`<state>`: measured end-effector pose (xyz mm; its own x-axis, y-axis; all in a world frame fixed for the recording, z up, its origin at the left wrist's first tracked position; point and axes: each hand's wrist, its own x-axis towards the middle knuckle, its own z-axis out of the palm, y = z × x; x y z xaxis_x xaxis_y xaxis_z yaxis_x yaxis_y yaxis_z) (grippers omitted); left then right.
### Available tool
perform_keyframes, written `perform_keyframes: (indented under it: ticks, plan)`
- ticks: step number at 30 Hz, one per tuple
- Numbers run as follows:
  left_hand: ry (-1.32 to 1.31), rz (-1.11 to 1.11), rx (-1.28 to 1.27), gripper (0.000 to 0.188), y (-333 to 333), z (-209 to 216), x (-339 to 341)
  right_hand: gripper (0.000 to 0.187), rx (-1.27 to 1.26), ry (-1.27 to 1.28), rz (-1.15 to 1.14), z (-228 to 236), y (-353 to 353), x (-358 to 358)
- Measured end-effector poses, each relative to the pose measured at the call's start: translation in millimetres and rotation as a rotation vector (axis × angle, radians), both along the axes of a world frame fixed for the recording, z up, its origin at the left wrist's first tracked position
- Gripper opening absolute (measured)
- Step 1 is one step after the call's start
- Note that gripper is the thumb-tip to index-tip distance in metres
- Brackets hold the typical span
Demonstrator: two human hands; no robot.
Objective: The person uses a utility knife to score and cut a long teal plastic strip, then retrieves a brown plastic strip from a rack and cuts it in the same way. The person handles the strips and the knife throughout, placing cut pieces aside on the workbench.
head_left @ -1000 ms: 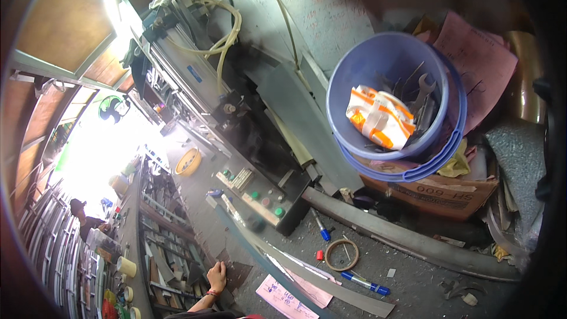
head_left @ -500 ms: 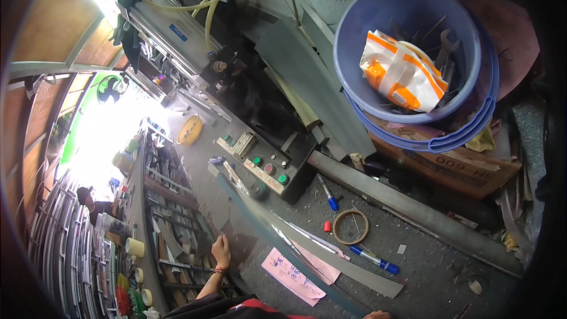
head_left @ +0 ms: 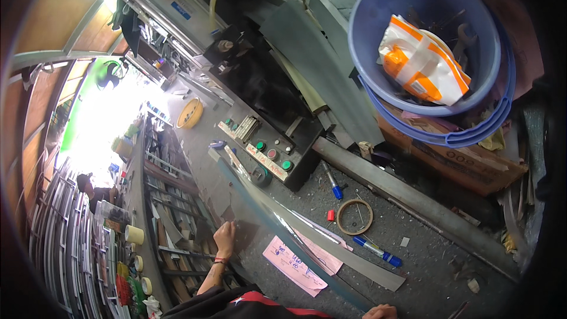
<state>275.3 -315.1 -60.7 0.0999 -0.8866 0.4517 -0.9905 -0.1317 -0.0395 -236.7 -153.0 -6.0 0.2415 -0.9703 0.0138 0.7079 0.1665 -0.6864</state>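
Left hand rests fingers-down on the long metal strip, grip unclear. Strip runs diagonally toward the right hand, barely visible.

This is a metalworking workshop. A grimy steel workbench carries a heavy machine with hoses and a control panel of green and red push buttons. Long metal strips and sheet offcuts lie across the bench among blue marker pens and a pink note. A blue plastic tub holds wrenches. Racks of metal stock and rolls of tape line the side by a bright open doorway.
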Motion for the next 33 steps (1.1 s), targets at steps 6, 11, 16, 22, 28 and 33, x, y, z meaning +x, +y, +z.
perform_keyframes:
  ticks: [6, 11, 16, 22, 28, 33]
  plan:
    - [0.135, 0.019, -0.040, 0.029, 1, 5, -4, 0.041, -0.200, 0.222, -0.193, 6, -9, 7]
    - [0.236, -0.099, -0.043, 0.026, 3, 4, 2, 0.039, -0.148, 0.244, -0.174, 21, -40, 32]
    - [0.367, -0.257, -0.021, 0.027, 3, 0, 13, 0.038, -0.103, 0.279, -0.107, 41, -81, 87]
    - [0.928, -0.325, 0.003, 0.028, -14, 27, 35, 0.038, 0.079, 0.282, 0.133, 62, -144, 248]
    - [0.530, -0.805, -0.361, 0.026, -78, 71, 184, 0.030, -0.006, 0.438, 0.383, 30, -203, 527]
    - [0.509, -0.700, -0.310, 0.028, -128, 90, 331, 0.025, 0.084, 0.609, 0.700, 21, -285, 695]
